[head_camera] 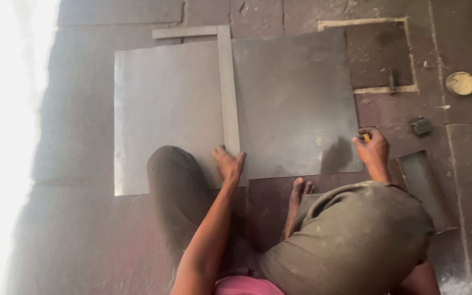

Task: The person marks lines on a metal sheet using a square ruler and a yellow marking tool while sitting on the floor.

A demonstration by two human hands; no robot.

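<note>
Your left hand (228,165) presses spread fingers on the steel square (228,93) atop the metal sheet (296,98); right of the sheet, your right hand (372,148) pinches a small yellow object (366,137).

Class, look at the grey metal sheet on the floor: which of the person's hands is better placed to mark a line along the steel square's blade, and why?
Probably the right hand: it pinches a small yellow marker at the grey metal sheet's edge and rests on nothing. The left hand presses on the long steel square, steadying it.

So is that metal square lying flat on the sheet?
Flat: the steel square lies along the metal sheet, with the left hand pressing its near end.
</note>
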